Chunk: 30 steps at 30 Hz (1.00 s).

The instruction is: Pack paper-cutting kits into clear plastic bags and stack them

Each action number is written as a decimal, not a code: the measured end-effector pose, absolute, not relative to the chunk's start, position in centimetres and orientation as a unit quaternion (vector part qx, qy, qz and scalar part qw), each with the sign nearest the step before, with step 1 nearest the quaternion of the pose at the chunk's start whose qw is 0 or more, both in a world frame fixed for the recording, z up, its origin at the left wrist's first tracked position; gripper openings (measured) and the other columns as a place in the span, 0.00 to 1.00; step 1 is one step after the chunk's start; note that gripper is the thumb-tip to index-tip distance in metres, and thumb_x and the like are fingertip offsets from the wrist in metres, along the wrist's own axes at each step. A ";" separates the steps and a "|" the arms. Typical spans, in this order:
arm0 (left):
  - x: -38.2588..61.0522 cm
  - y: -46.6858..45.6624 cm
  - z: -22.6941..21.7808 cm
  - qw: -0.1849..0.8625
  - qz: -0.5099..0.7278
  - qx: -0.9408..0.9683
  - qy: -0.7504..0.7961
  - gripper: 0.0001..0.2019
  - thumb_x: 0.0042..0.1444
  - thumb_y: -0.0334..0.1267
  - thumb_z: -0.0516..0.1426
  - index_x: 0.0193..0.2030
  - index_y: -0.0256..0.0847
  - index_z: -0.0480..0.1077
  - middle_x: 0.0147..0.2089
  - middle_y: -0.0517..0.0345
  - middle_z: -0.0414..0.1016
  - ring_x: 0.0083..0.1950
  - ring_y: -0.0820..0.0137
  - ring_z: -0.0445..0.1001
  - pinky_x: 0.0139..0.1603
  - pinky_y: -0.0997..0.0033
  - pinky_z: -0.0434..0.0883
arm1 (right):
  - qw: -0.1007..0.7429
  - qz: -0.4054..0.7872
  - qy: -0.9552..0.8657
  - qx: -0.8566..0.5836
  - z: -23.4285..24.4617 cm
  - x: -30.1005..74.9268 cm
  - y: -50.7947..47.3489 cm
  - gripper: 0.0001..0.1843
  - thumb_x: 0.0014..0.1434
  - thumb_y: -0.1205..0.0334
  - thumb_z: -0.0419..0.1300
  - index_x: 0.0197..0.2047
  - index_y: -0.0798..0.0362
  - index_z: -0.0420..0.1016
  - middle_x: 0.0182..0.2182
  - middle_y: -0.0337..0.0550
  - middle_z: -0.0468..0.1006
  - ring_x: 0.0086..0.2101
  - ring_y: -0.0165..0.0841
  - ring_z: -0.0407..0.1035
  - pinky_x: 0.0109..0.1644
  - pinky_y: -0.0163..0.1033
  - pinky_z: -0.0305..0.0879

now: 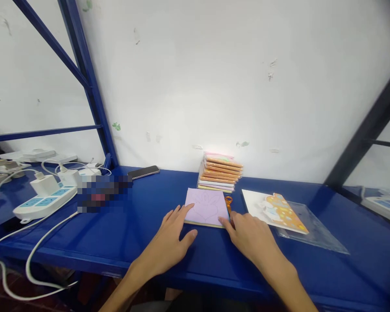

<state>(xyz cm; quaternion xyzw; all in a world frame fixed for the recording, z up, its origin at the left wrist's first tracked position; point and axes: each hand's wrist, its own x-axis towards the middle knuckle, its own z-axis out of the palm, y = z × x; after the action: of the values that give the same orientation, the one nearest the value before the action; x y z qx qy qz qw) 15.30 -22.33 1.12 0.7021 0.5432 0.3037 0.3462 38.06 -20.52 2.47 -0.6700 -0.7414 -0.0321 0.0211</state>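
A square pad of light purple paper [205, 206] lies flat on the blue table, with a faint line drawing on its top sheet. My left hand [172, 238] rests at its left edge, fingers stretched out over the paper and thumb apart on the table. At the lower right corner, my right hand [250, 236] has its thumb on the paper and its fingers curled; whatever is under them is hidden. An orange looped handle [228, 200], like that of scissors, sticks out just beyond those fingers. Behind the pad stands a stack of wrapped packets [220, 172] with orange edges.
To the right, a white card with an orange print [284, 212] lies partly over a clear plastic sleeve [318, 229]. A dark phone [144, 172] is near the wall. On the left are a white power strip [47, 201] with plugs and cables, and a blurred-out patch.
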 end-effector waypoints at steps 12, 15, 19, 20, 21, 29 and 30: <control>16.3 -21.6 2.7 0.703 0.580 0.259 0.321 0.34 0.60 0.37 0.57 0.72 0.40 0.52 0.67 0.37 0.69 0.62 0.52 0.77 0.66 0.49 0.68 | 0.021 0.039 -0.749 -0.661 2.8 38.6 -20.5 0.26 0.74 0.49 0.46 0.44 0.57 0.81 0.40 0.60 0.84 0.42 0.55 0.80 0.40 0.49 0.67; 15.1 -20.8 2.8 0.721 0.548 0.207 0.370 0.31 0.62 0.39 0.56 0.69 0.32 0.55 0.60 0.31 0.74 0.55 0.54 0.80 0.62 0.53 0.72 | 0.031 0.058 -0.766 -0.640 2.9 38.8 -20.7 0.25 0.74 0.49 0.48 0.41 0.55 0.81 0.38 0.58 0.84 0.40 0.53 0.80 0.37 0.46 0.64; 13.8 -20.5 3.2 0.735 0.459 0.293 0.403 0.22 0.63 0.41 0.56 0.58 0.28 0.66 0.51 0.33 0.79 0.49 0.56 0.82 0.51 0.60 0.76 | 0.051 0.085 -0.793 -0.601 2.9 39.3 -21.3 0.24 0.72 0.48 0.50 0.34 0.51 0.80 0.34 0.52 0.84 0.36 0.48 0.79 0.34 0.43 0.58; 13.7 -20.7 3.3 0.724 0.444 0.328 0.413 0.19 0.63 0.43 0.57 0.55 0.30 0.68 0.50 0.35 0.79 0.47 0.57 0.81 0.48 0.61 0.77 | 0.057 0.095 -0.799 -0.592 2.9 39.5 -21.4 0.24 0.72 0.48 0.50 0.33 0.50 0.80 0.33 0.51 0.84 0.35 0.46 0.78 0.34 0.42 0.57; 13.7 -20.8 3.4 0.709 0.431 0.363 0.425 0.18 0.63 0.45 0.58 0.52 0.31 0.70 0.50 0.37 0.80 0.46 0.57 0.81 0.45 0.61 0.77 | 0.062 0.103 -0.803 -0.584 2.9 39.7 -21.5 0.25 0.72 0.47 0.50 0.32 0.50 0.79 0.32 0.50 0.83 0.34 0.44 0.77 0.33 0.42 0.56; 14.5 -21.8 2.8 0.575 0.392 0.494 0.520 0.21 0.53 0.38 0.64 0.52 0.40 0.65 0.42 0.50 0.83 0.44 0.58 0.82 0.40 0.62 0.77 | 0.091 0.151 -0.811 -0.558 2.7 40.2 -21.3 0.27 0.72 0.45 0.48 0.29 0.49 0.79 0.33 0.47 0.83 0.33 0.43 0.76 0.35 0.43 0.57; 14.4 -21.7 2.8 0.575 0.400 0.494 0.516 0.20 0.52 0.37 0.64 0.51 0.41 0.65 0.41 0.51 0.83 0.42 0.59 0.82 0.40 0.64 0.76 | 0.093 0.154 -0.803 -0.568 2.7 40.2 -21.1 0.29 0.72 0.44 0.47 0.28 0.49 0.77 0.31 0.48 0.83 0.33 0.43 0.76 0.35 0.43 0.58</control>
<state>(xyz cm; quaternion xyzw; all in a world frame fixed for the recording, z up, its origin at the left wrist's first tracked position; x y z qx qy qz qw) 14.42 -21.70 2.76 0.4938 0.5155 0.3998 0.5750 40.19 -21.11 2.74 -0.5677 -0.8034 0.1539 0.0934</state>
